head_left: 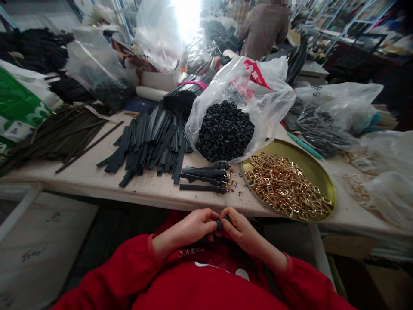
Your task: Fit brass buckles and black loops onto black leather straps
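Close in front of my red top, below the table's front edge, my two hands meet. My left hand (pixel 199 224) is closed, thumb and fingers pinching a small dark strap piece (pixel 220 224). My right hand (pixel 239 232) is closed on the other end, where a gold buckle (pixel 231 219) shows between thumb and forefinger. Most of the strap is hidden by the fingers. Just beyond, on the table, lie several dark straps with buckles (pixel 203 181) in a small stack. Behind them an open plastic bag (pixel 271 99) holds a heap of small black loops (pixel 226 131).
A round gold tray (pixel 318 165) of gold buckles (pixel 287 185) sits at the table's right. Left of the bag, black strips (pixel 155 137) lie fanned out; brown strips (pixel 67 133) lie farther left. A turquoise tool (pixel 305 145) rests behind the tray. A person (pixel 266 28) stands at the back.
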The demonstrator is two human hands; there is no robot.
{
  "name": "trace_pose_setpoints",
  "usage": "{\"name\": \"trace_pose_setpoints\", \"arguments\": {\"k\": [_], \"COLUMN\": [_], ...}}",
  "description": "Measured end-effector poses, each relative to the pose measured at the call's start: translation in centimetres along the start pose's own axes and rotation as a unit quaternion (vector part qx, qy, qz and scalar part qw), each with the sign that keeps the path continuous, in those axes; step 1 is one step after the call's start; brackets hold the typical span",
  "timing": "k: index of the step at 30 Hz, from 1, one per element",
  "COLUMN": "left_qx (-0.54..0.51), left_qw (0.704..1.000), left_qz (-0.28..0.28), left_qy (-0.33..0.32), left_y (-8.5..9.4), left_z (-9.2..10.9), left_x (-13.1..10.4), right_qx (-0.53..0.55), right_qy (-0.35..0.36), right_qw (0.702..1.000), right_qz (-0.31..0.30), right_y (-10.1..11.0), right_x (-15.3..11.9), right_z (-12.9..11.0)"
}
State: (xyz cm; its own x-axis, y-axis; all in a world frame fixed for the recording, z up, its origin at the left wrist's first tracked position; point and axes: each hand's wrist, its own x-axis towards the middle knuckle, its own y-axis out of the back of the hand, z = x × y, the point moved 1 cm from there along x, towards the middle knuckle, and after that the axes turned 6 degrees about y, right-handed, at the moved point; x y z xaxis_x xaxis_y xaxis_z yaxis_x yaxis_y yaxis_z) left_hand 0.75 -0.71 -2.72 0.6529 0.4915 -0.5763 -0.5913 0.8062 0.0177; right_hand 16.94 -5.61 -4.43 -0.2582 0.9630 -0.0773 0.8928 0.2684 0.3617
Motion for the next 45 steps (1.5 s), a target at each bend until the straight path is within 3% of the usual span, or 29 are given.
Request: {"name": "trace_pose_setpoints", "arguments": {"k": [4, 8, 14, 22, 27, 30, 33, 37, 38, 42, 45], "left_qx": [0.074, 0.125, 0.207, 0.335, 0.381, 0.385, 0.416, 0.501, 0.514, 0.561, 0.654], "left_qw": [0.997, 0.992, 0.975, 0.929, 0.906, 0.897, 0.865, 0.763, 0.748, 0.739, 0.692], "left_qz": [-0.015, 0.018, 0.042, 0.107, 0.136, 0.186, 0.256, 0.406, 0.419, 0.371, 0.298], "left_qy": [0.028, 0.020, -0.066, -0.115, -0.126, -0.115, -0.113, -0.028, -0.011, -0.026, -0.070], "left_y": [0.7, 0.8, 0.3, 0.9, 1.5, 3.3, 6.6, 12.2, 13.3, 15.8, 16.2], "left_z": [0.4, 1.2, 2.4, 2.7, 3.9, 4.7, 5.5, 6.3, 6.4, 6.4, 6.1], "left_x": [-0.7, -1.1, -1.1, -1.1, 0.5, 2.0, 3.3, 4.3, 4.5, 4.5, 3.9], "right_qx": [-0.018, -0.023, -0.024, -0.087, -0.103, -0.166, -0.274, -0.362, -0.369, -0.381, -0.394], "right_qy": [0.007, 0.035, 0.064, 0.094, 0.115, 0.119, 0.134, 0.143, 0.143, 0.144, 0.150], "right_qw": [0.998, 0.998, 0.995, 0.988, 0.979, 0.968, 0.931, 0.891, 0.888, 0.885, 0.883], "right_qz": [0.062, 0.041, 0.070, 0.092, 0.133, 0.148, 0.202, 0.233, 0.234, 0.227, 0.207], "right_y": [-0.6, -0.7, -0.6, -0.2, 0.9, 1.8, 2.9, 4.1, 4.3, 4.5, 4.2], "right_x": [0.0, 0.0, -0.4, 0.5, 2.7, 5.6, 8.9, 11.5, 11.7, 11.3, 10.7], "right_z": [0.4, 0.2, 0.0, -0.3, -0.9, -0.9, -0.4, 0.6, 0.8, 0.9, 0.6]}}
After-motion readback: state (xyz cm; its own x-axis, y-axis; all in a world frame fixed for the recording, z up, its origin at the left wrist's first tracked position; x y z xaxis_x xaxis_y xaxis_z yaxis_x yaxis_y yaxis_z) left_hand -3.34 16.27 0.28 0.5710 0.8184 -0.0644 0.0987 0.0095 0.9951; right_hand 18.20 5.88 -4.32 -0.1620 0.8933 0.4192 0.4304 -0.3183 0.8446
